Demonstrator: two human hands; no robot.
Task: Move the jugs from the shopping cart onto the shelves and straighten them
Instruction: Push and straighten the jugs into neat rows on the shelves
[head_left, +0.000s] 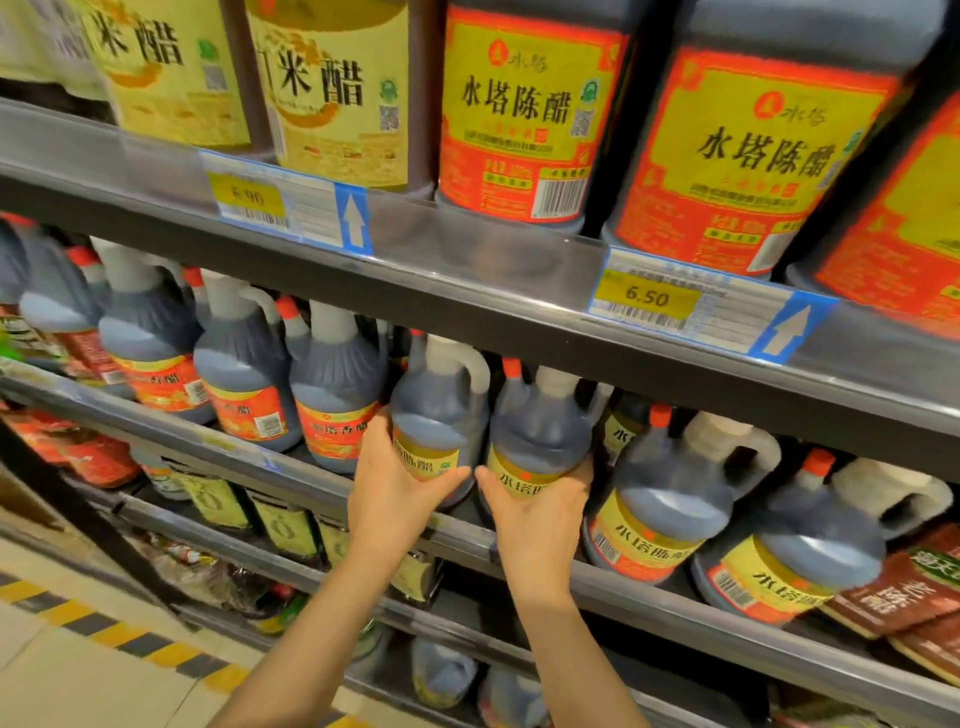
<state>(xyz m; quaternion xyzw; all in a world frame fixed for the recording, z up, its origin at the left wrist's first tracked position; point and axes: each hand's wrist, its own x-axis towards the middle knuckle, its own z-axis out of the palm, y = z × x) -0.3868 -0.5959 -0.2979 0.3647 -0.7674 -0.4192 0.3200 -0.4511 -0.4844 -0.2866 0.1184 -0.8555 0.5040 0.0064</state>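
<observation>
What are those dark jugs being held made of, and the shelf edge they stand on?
The two jugs, one in the left hand and one in the right hand, look like translucent plastic: the left jug and right jug show dark liquid inside, pale empty necks, glossy paper labels. The shelf edge looks like grey painted metal, though that is less certain.

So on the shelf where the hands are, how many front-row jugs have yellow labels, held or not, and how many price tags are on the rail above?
Held yellow-label jugs: 2 (left-hand jug, right-hand jug)
Untouched yellow-label jugs: 2
Price tags: 2
Total: 6
</observation>
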